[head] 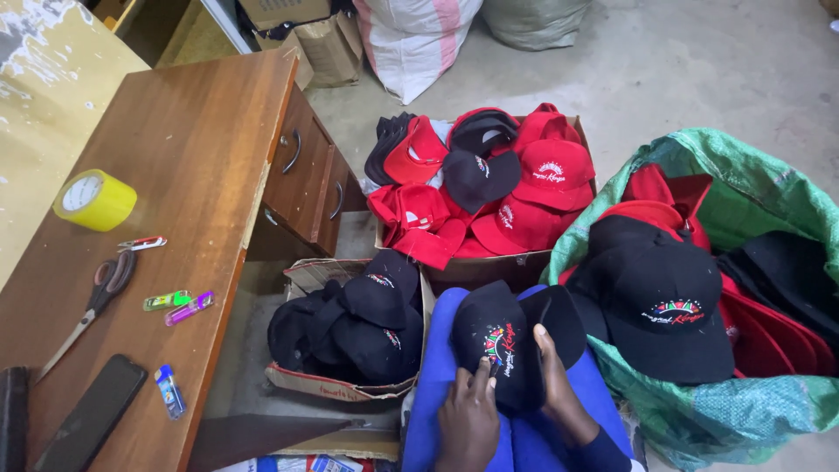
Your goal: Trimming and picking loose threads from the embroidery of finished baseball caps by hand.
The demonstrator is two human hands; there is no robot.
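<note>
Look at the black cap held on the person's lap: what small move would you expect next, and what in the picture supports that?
Probably a slight turn of the black cap to bring its embroidered front up. The left hand has its fingers on the embroidery, the right hand grips the side by the brim, and the cap rests on the blue-clad lap.

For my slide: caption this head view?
Both hands hold a black cap on the lap, beside boxes of caps.
</note>
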